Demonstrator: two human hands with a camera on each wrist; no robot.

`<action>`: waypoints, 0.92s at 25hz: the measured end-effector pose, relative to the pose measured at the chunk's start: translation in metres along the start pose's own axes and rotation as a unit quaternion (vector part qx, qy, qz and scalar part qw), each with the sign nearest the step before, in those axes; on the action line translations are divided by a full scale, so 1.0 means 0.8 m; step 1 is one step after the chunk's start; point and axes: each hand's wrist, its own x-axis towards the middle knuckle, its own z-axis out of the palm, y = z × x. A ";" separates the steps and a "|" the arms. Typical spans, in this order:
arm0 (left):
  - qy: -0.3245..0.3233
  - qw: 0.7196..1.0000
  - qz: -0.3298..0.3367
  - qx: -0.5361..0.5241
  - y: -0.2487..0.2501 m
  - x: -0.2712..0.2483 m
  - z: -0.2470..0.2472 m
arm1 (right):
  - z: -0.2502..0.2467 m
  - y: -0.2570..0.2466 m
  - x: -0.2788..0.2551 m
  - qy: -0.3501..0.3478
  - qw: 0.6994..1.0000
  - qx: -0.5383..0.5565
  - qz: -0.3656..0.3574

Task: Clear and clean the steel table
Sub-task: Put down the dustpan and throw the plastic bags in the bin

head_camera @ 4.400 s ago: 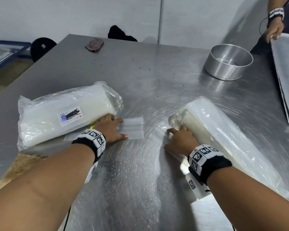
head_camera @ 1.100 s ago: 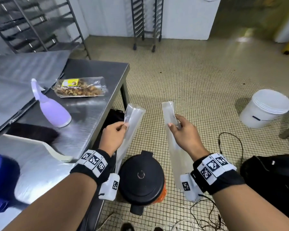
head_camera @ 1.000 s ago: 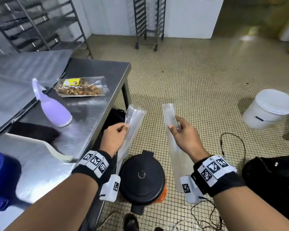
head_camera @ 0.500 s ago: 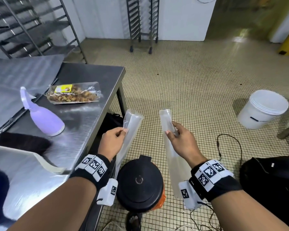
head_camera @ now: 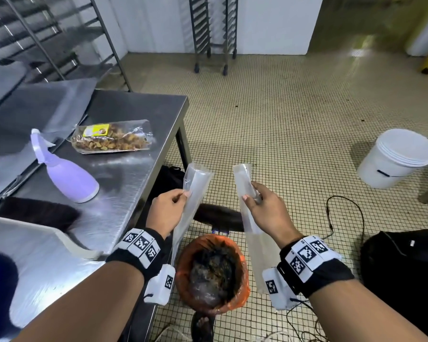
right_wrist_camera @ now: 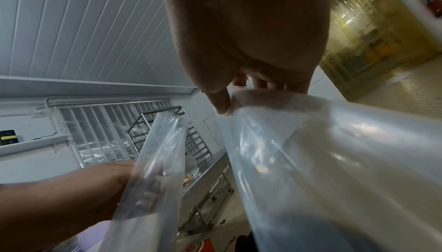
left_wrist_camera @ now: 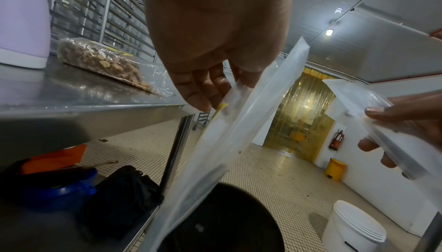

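I stand past the end of the steel table. My left hand pinches a long clear plastic bag near its top, and the bag hangs down beside the table edge. My right hand pinches a second clear plastic bag the same way. Both bags hang above a pedal bin with an orange liner, its black lid raised and dark waste inside. The left wrist view shows the left fingers on the left bag. The right wrist view shows the right thumb on the right bag.
On the table lie a purple spray bottle, a packet of nuts, a black brush and a grey sheet. A white bucket, a black bag and cables are on the tiled floor. A tray rack stands by the far wall.
The bin's black lid, shut half a second ago, now stands raised, showing the orange liner and waste. Both hands hold their bags as before.
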 end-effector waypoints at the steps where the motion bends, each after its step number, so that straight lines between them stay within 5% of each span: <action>1: -0.004 1.000 -0.002 0.004 -0.002 0.002 0.000 | 0.002 0.001 0.002 0.000 1.000 0.000 0.000; 23: -0.019 0.999 -0.030 0.008 -0.025 -0.001 0.000 | 0.033 -0.003 0.002 -0.035 0.999 -0.032 -0.010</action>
